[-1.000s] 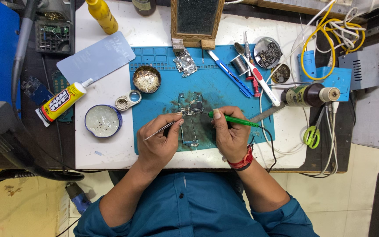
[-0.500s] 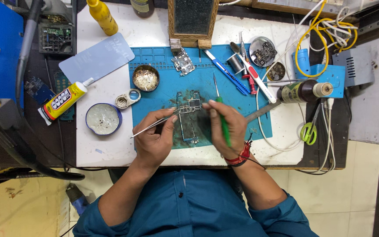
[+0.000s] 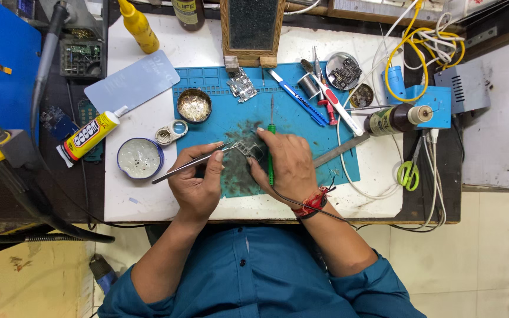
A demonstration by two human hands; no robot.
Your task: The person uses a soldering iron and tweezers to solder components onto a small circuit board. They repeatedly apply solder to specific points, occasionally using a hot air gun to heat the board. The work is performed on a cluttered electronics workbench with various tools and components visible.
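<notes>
The left hand pinched metal tweezers, tips at the small metal part on the blue mat. The right hand lay over that part, fingers closed round a green-handled tool (its tip pointing away from the body). Good work here probably called for braced wrists and light pressure; both wrists rested near the table's front edge.
</notes>
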